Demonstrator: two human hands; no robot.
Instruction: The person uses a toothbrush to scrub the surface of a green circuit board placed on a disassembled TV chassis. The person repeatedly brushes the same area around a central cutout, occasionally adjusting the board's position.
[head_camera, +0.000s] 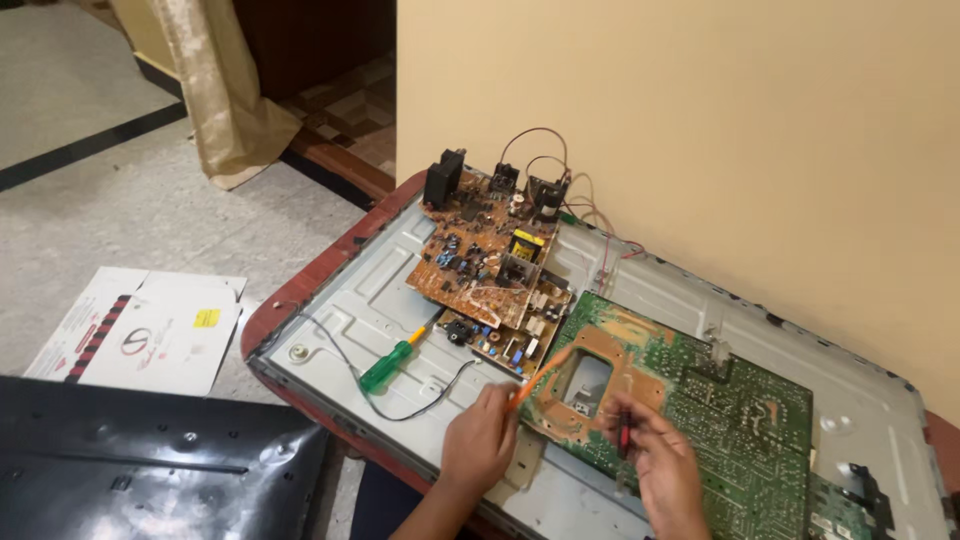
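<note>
Low in the frame, the left hand (480, 440) pinched a thin orange probe (538, 378) between thumb and fingertips, its tip resting on the coppery, solder-streaked corner of a large green printed circuit board (720, 410) at lower centre-right. The right hand (660, 470), just beside it, had its fingers closed round a slim red-and-black probe (624, 432) held upright against the same board, near the board's rectangular cut-out (585, 380). The green board lay flat in a shallow, ribbed grey sheet-metal back panel (350, 300), which served as a tray across the middle of the frame. Also in that tray were a brown circuit board (480, 255) crowded with black blocky components and looping wires at upper centre, a green-handled screwdriver (388, 365) left of centre, and a thin black wire (420, 400) curling beside it. A glossy black plastic cover (150, 470) sat at the lower left, and a white printed cardboard sheet (150, 330) lay on the speckled floor above it.
</note>
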